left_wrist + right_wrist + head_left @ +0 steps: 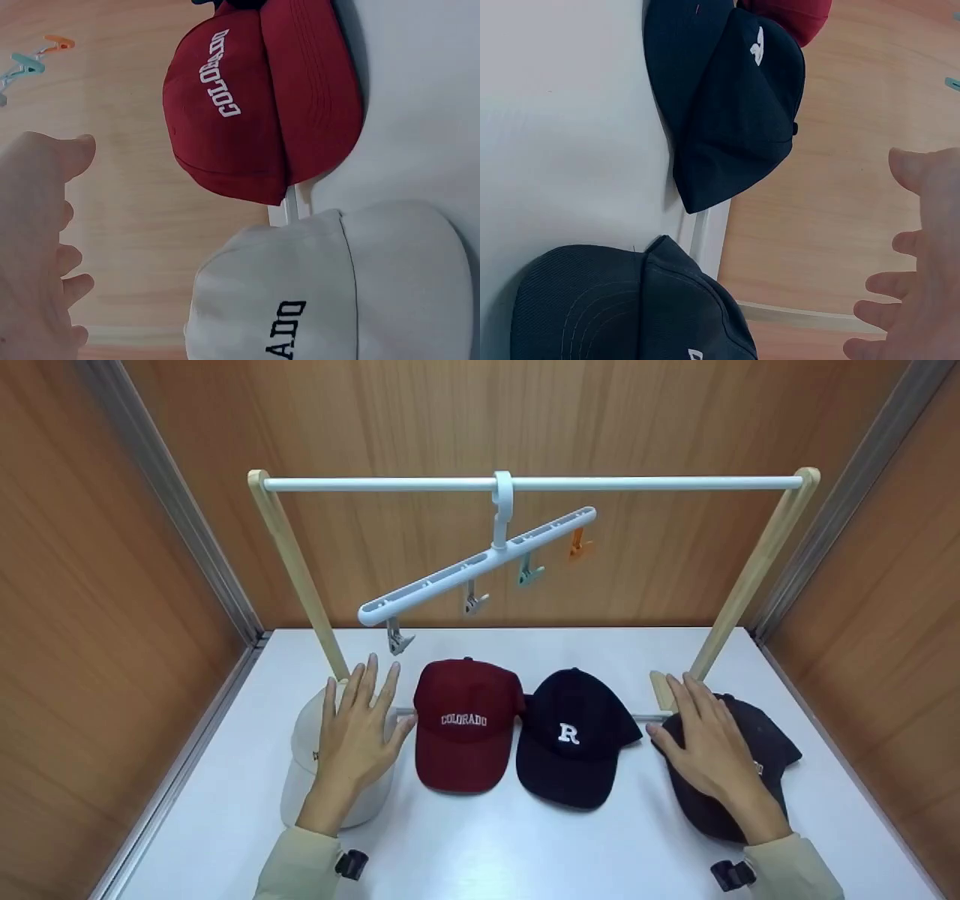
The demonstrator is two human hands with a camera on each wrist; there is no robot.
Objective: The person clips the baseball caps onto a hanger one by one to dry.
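Hanger [480, 561] and rod [390, 484] meet only at one hook [502, 508], and the bar looks turned askew, left end nearer the camera, so a knock from upward-reaching fingers would probably swing it or slide it along. The left hand [358, 739] is above the off-white baseball cap [301, 750], the right hand [709, 742] above the charcoal baseball cap [757, 731]; both have fingers straight and spread apart, gripping nothing, and the wrist views show gaps between hands and caps. Between them, on the white table [465, 847], sit the maroon COLORADO cap [466, 750] and the navy R cap [574, 757], apparently touching at their sides; pulling either could drag its neighbour crooked. Beneath the bar hang two grey clips [397, 639], a teal clip [529, 573] and an orange clip [576, 546], all bare. Uneven load on them would likely tip the bar, since only the hook balances it. A low sleeve [300, 861] might also snag a brim.
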